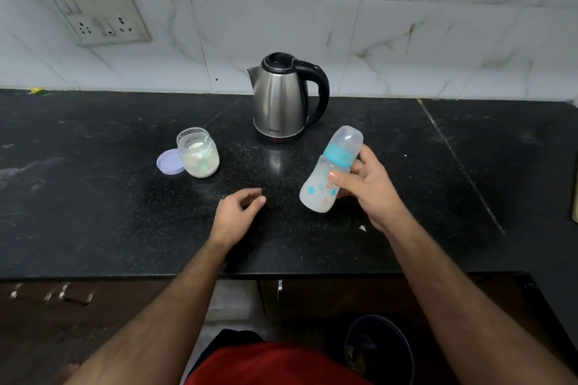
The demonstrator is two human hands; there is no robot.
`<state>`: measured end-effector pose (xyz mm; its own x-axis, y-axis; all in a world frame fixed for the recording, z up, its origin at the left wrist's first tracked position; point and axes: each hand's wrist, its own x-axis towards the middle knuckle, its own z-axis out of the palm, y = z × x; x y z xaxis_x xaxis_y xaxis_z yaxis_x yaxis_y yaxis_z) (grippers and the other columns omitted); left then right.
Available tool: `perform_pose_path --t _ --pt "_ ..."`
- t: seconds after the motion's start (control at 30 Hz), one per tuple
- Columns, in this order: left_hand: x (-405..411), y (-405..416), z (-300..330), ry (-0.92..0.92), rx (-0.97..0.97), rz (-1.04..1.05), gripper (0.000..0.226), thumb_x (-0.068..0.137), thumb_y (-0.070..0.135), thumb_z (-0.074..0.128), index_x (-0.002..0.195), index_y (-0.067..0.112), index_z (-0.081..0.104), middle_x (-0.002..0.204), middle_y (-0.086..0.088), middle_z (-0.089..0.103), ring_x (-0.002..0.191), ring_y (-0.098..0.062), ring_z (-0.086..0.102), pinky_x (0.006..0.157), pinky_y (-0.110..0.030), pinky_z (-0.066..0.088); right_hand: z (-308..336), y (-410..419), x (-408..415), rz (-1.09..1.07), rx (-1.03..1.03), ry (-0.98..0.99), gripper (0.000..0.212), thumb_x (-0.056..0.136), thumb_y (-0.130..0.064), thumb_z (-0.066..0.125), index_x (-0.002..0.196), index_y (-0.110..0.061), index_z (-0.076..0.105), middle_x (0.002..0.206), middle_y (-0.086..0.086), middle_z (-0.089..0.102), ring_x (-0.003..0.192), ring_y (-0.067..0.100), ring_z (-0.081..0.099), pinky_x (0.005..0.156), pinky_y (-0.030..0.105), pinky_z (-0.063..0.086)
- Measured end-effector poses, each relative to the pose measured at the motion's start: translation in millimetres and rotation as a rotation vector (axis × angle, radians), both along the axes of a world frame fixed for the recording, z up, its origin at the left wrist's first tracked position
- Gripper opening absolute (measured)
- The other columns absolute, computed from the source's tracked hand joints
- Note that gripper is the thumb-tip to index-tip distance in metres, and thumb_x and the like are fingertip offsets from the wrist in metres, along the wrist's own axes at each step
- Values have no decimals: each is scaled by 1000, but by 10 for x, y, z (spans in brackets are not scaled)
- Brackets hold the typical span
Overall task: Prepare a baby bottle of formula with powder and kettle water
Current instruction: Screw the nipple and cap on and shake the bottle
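Note:
My right hand (370, 189) grips a baby bottle (325, 180) around its middle and holds it tilted above the black counter (93, 197). The bottle has a blue collar, a clear cap on top and a milky white fill. My left hand (236, 217) hovers low over the counter to the bottle's left, fingers loosely curled, holding nothing. A steel kettle (280, 100) with a black handle stands at the back centre, lid down. To its left an open jar of white powder (198, 153) has a spoon inside. Its lilac lid (169, 162) lies beside it.
A tiled wall with a socket plate (100, 14) rises behind the counter. The counter's front edge runs just past my forearms. A dark bin (380, 350) sits on the floor below at the right.

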<state>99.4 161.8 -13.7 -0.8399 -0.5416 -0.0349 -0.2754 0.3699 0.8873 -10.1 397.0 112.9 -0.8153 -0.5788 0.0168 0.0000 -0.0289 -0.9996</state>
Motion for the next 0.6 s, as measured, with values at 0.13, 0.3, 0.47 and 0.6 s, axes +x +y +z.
perform_pose_path --t 0.13,0.3,0.47,0.6 --pt "-218 235 393 175 324 -92 16 92 19 69 107 23 71 100 -3 77 92 -17 75 92 -34 55 -112 -15 -109 20 58 -4 46 87 0 70 128 -14 55 113 0 74 104 19 71 74 32 57" --pt "-363 379 645 223 339 -200 20 93 16 67 113 16 71 102 -8 77 94 -17 74 81 -18 52 -212 -99 -130 28 66 -27 51 85 2 72 131 -10 54 117 4 72 104 20 72 73 29 58" --pt "-400 349 605 181 321 -247 23 94 14 65 117 12 71 109 -3 76 100 -11 72 82 -18 51 -378 -194 -146 22 67 -52 52 83 5 73 129 -6 53 117 10 72 103 22 72 74 29 58" --pt "-420 299 433 128 284 -298 21 95 8 63 114 6 73 110 -3 76 98 -6 69 85 -20 50 -615 -279 -204 52 175 17 54 76 6 79 120 -17 57 115 3 72 104 18 71 86 32 58"
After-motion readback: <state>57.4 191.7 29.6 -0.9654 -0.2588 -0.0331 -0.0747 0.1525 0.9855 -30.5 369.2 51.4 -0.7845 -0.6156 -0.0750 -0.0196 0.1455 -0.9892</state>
